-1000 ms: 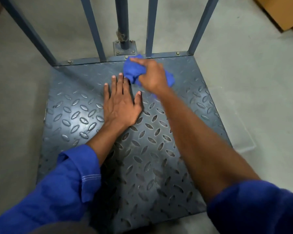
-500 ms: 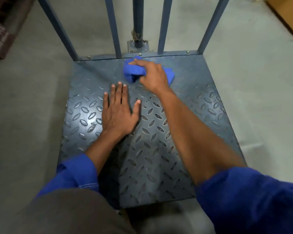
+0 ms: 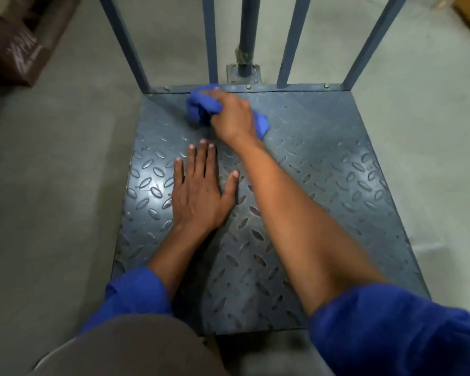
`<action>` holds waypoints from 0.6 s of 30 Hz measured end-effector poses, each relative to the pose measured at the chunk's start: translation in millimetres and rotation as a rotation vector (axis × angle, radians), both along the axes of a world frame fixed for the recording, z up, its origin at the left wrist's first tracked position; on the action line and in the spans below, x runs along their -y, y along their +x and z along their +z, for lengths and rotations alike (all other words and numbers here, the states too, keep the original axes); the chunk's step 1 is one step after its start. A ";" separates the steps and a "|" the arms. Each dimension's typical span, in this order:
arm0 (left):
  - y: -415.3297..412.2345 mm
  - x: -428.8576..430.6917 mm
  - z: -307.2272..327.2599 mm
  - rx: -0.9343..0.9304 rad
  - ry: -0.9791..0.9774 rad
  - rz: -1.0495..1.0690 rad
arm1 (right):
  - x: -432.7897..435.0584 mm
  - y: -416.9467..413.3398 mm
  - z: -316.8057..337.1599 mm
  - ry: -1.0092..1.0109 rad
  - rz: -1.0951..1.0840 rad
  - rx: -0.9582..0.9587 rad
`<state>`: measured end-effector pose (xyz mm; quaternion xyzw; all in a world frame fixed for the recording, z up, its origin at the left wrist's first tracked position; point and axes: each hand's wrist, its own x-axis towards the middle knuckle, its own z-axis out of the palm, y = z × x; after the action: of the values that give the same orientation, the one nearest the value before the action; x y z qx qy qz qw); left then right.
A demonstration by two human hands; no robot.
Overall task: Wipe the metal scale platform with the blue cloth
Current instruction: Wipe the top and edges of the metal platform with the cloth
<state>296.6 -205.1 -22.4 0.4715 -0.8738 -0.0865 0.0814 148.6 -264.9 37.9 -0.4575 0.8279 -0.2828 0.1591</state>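
Right grip (image 3: 232, 118) clenched round blue cloth (image 3: 201, 108), platform (image 3: 323, 158) far edge — left grip (image 3: 198, 196) splayed flat; box (image 3: 19, 50) lettering blurred.

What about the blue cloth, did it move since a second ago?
Yes. The blue cloth, gripped by the right hand, slid left along the back rail, away from the centre post.

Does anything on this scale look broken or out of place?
One oddity: the centre post behind the metal platform has a ragged tan wrapping just above its bolted foot. Otherwise nothing stands out: the right hand grips the blue cloth, and the left hand lies flat.
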 end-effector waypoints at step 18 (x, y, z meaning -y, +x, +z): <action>54.8 1.4 -13.8 -0.039 -0.099 0.199 | 5.7 51.5 -38.7 0.221 -0.226 -0.236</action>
<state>351.4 -206.5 -36.2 0.5496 -0.8241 -0.0439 0.1297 200.1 -270.7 -0.8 -0.3714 0.9129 -0.1507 0.0772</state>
